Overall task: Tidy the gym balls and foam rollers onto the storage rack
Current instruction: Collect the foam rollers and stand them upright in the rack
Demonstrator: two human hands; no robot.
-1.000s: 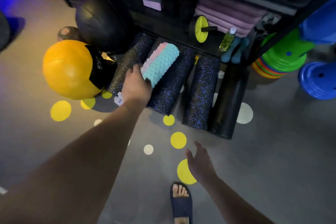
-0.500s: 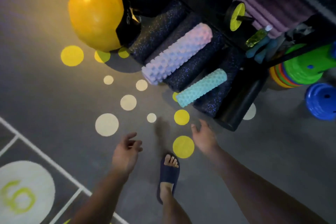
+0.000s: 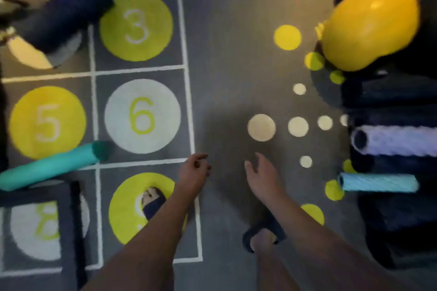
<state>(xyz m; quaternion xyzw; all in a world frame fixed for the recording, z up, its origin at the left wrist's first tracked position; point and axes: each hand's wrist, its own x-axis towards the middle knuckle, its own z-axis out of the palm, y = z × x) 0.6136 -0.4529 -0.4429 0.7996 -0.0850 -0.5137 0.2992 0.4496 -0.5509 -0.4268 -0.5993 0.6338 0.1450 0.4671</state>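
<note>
My left hand [image 3: 192, 173] hangs over the floor with loosely curled fingers and holds nothing. My right hand [image 3: 262, 173] is beside it, fingers relaxed, also empty. A teal foam roller [image 3: 49, 168] lies on the numbered floor mat at the left. A dark blue roller [image 3: 63, 12] lies at the top left. At the right edge a yellow gym ball [image 3: 369, 28] sits beside dark rollers [image 3: 397, 97]; a lilac bumpy roller [image 3: 399, 140] and a light blue bumpy roller [image 3: 378, 183] rest on them.
A hopscotch mat [image 3: 142, 116] with numbered circles covers the floor at left. A dark box-like object [image 3: 68, 224] stands at the lower left. Yellow and white floor dots [image 3: 261, 127] lie between me and the rollers. My sandalled feet [image 3: 262, 236] stand below my hands.
The view has swung left from the rack to the floor mat. Both hands stay empty and low; the stored rollers and yellow ball now sit at the right edge.
</note>
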